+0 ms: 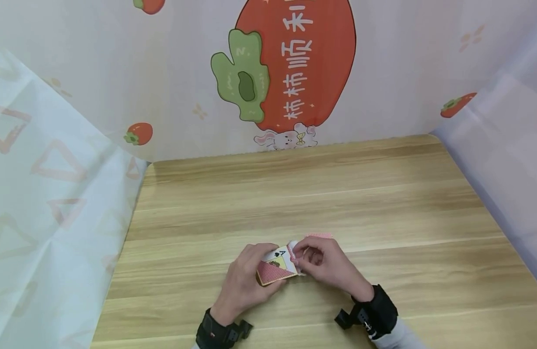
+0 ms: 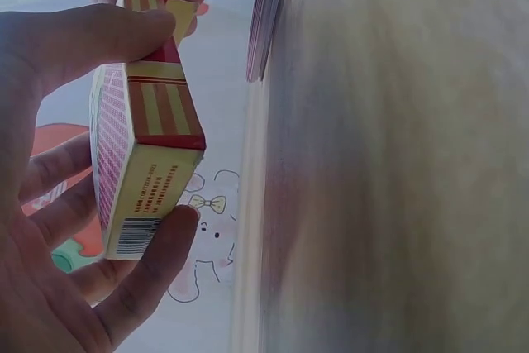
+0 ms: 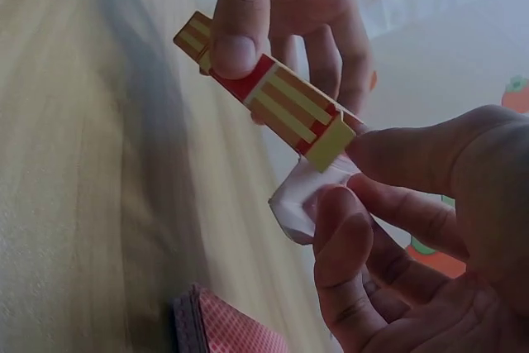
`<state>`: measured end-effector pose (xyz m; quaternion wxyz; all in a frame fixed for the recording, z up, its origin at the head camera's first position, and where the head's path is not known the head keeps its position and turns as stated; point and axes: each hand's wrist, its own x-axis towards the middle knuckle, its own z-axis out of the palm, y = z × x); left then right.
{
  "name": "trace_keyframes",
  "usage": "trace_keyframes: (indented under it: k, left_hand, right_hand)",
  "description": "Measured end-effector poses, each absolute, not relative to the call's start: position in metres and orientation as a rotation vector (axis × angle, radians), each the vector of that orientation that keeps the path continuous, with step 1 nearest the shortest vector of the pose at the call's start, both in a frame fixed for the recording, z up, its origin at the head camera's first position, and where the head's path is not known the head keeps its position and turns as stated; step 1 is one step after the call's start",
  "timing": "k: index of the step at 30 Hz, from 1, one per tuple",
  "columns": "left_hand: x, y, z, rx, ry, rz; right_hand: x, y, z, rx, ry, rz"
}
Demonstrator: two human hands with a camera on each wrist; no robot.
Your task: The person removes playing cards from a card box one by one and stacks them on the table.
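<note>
My left hand (image 1: 245, 275) grips a playing card box (image 1: 274, 275), which has a red-patterned face with an ace of spades on it. In the left wrist view, the thumb lies on the striped narrow side and the fingers are round the back, near the barcode end. My right hand (image 1: 328, 261) is at the box's opened end, its thumb and fingers pinching around the edge there. A white lid flap (image 3: 302, 196) juts out at that end, beside a small yellow side flap (image 3: 329, 145). The inside of the box is hidden.
A stack of red-backed playing cards (image 1: 320, 235) lies on the wooden table (image 1: 294, 194) just beyond my right hand. Printed cloth (image 1: 176, 87) hangs along the back and both sides of the table.
</note>
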<state>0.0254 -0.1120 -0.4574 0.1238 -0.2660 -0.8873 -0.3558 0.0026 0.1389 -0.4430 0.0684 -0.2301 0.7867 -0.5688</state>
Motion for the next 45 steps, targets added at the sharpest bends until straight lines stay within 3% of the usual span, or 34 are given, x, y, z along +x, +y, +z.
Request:
trace_keyframes:
  k: [45]
  left_hand:
    - [0.025,-0.112,-0.456,-0.735,-2.619,-0.97]
  right_hand:
    - [-0.001,0.153,-0.432,-0.33,2.138,-1.745]
